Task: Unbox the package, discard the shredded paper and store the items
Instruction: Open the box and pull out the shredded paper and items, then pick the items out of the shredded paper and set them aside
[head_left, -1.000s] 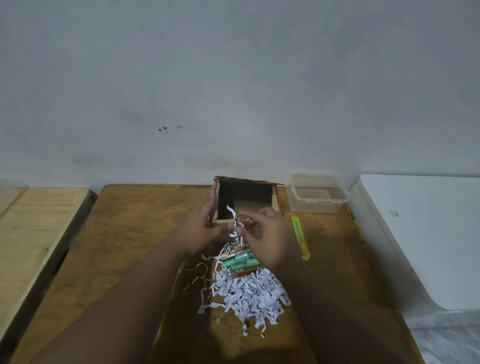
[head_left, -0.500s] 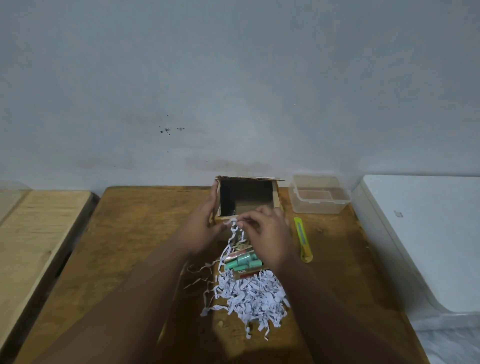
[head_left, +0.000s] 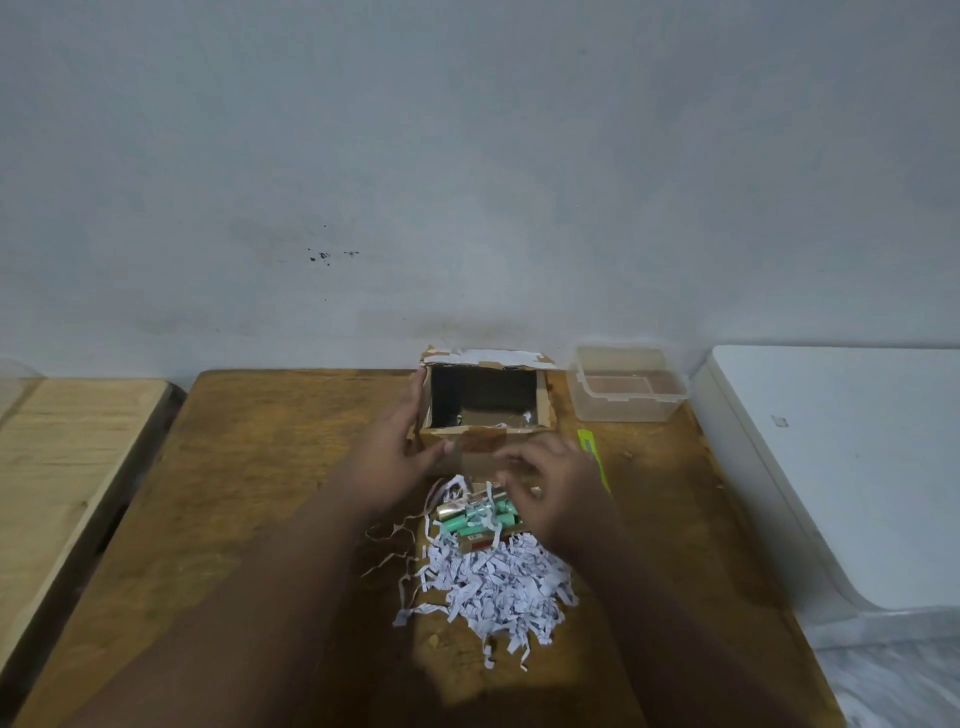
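The fingers of the left hand lie together up the left wall of the cardboard box, and the thumb bends round the corner onto its front face, so the hand clasps that corner. The right hand sits at centre frame, just below the box front, its fingers curled and smeared by blur. I cannot tell whether they pinch anything.

The box is small, brown and rectangular, open at the top with a dark inside. Torn white paper and tape edge its far flap. A few scraps lie on its floor.

Directly below the right fingers lie the items: short, smooth green cylinders beside a gold one, with a red and gold piece at the lower edge of the cluster. They rest on the upper edge of the shredded paper, a loose heap of thin, curly white strips that spreads toward the bottom of the frame.

All this sits on a worn brown wooden table. A clear plastic container with rounded corners stands right of the box. A yellow-green utility knife lies below it, partly behind the right hand.
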